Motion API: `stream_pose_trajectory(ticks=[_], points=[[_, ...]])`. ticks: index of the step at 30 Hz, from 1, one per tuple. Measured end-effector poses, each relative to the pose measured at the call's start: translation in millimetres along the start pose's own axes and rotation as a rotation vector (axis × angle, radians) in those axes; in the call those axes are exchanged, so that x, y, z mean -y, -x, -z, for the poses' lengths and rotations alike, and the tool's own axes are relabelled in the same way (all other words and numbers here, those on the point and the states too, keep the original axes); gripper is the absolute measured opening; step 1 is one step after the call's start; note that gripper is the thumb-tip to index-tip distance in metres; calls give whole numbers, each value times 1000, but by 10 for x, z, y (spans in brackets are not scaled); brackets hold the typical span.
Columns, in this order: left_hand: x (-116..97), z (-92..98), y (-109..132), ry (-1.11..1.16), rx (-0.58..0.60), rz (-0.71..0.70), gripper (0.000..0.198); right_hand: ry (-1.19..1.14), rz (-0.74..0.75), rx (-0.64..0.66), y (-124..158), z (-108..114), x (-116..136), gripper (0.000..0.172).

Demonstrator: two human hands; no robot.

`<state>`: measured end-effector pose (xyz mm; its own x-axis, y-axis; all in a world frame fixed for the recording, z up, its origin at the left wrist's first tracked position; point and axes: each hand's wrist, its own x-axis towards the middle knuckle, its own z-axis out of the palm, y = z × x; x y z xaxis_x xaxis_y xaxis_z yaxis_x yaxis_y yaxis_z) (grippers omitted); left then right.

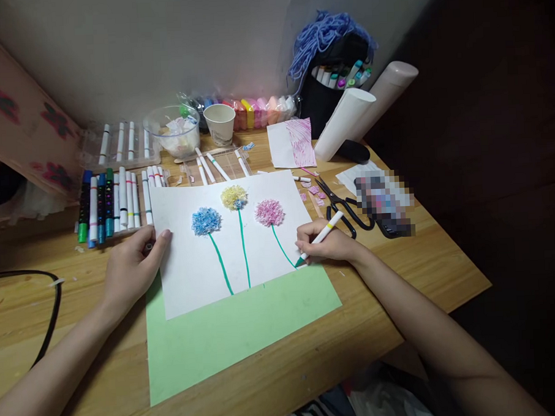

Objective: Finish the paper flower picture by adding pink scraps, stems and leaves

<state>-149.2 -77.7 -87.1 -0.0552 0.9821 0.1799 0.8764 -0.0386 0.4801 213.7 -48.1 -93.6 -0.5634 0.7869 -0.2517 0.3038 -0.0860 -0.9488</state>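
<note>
Green-tipped marker (pixel 322 235) grasped in our right grip (pixel 335 246); left grip (pixel 131 263) touches white paper (pixel 188 270), closure we cannot tell; slow, even strokes advised.

Your bare left forearm (pixel 59 377) runs off the lower left of the frame, and your bare right forearm (pixel 439 339) off the lower right. A thin black cable (pixel 57 309) leaves at the left edge. Your white paper sheet (pixel 192 267) hides the upper part of the light-green paper sheet (pixel 238 351). Pixelation blurs the dark object (pixel 383 203) at centre right beyond telling.
</note>
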Motion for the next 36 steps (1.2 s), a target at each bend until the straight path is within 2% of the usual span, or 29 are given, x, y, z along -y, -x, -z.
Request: stream_pose_trajectory(ticks=[3,7,12,15,19,23,29,31,33,36], points=[[0,-2,-1,-9,2,0,36,-24,2,-38,-1,1,6,30],[-8,0,2,-5,7,2,36,52,3,21,0,13,10,29],[-17,3,4,-7,2,4,35,7,11,-25,5,23,-7,29],[-19,5,3,-8,6,10,35,56,24,13,10,23,-17,29],[-24,12,2,-9,9,15,36,-8,17,-37,10,15,-12,29],[-22,9,2,-13,0,9,36,68,17,25,12,23,2,29],[0,-7,-2,-1,-9,2,36,0,0,20,15,25,-11,32],[1,-9,-5,-1,-9,0,36,-52,13,-18,-3,7,-17,32],[0,-9,-7,0,-6,-2,36,-105,53,-122,-35,-21,-14,28],[-4,-3,-5,3,-6,-3,36,-24,108,-265,-81,-73,2,21]])
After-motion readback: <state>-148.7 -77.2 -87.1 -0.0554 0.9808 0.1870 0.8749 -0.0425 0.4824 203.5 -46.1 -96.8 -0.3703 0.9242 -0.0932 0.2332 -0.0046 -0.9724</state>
